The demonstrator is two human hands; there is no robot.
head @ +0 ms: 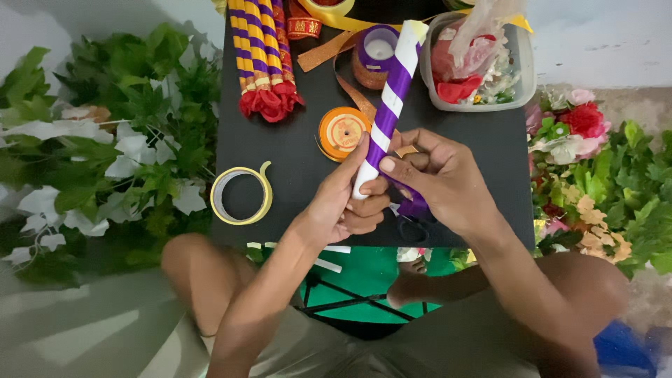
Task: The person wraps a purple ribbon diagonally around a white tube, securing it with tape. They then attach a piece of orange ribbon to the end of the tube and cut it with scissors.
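Wrapping item: your left hand [343, 203] and right hand [437, 185], both closed on the white tube [388, 105] over the counter's near edge, purple ribbon [414, 204] spiralled nearly full length, bottom end seemingly unfinished, finished sticks [262, 56] at far-left corner.

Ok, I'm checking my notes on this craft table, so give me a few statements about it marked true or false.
1. Both hands hold the white tube wound with purple ribbon. True: left hand, right hand.
2. The yellow tape roll stands on edge. False: it lies flat on the black table.
3. The clear plastic container sits at the table's far right corner. True.
4. The orange ribbon spool lies inside the container. False: it lies on the table.
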